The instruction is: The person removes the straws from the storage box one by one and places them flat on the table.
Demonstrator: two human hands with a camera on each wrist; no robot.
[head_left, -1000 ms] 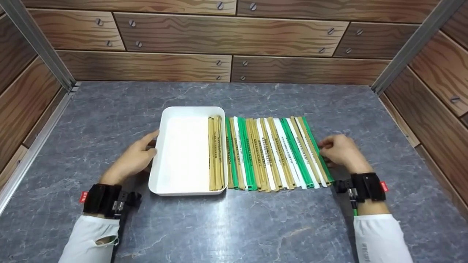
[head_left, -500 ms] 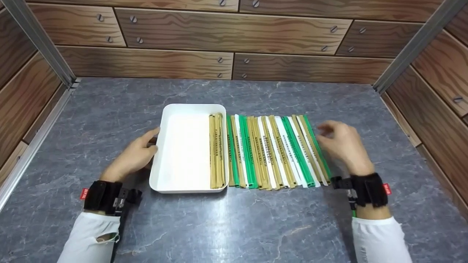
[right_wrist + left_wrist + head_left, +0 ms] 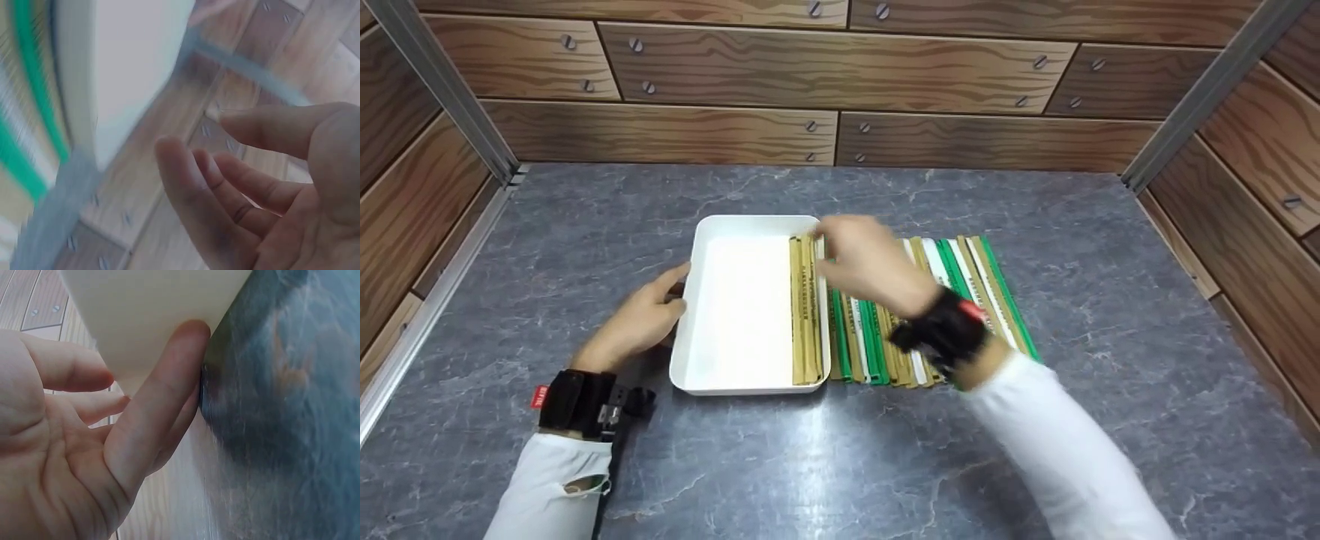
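A white rectangular tray [image 3: 750,300] stands left of centre in the head view. Several gold printed strips [image 3: 805,322], long and narrow like wrapped sticks, lie inside along its right wall. My left hand [image 3: 641,319] touches the tray's outer left side; in the left wrist view its fingertips [image 3: 191,334] rest against the white wall. Blurred by motion, my right hand [image 3: 877,262] is above the tray's right rim and the row's left end. The right wrist view shows its thumb and fingers apart, nothing between them. Part of the row is hidden beneath that hand and wrist.
To the tray's right, gold, white and green strips [image 3: 997,300] lie side by side on the grey marbled table [image 3: 780,465]. Wood-patterned walls [image 3: 840,67] close the back and both sides, with metal corner posts [image 3: 1177,97].
My right hand has swung left from the row's far right end, across the strips to the tray's right rim. The left hand stays at the tray's side.
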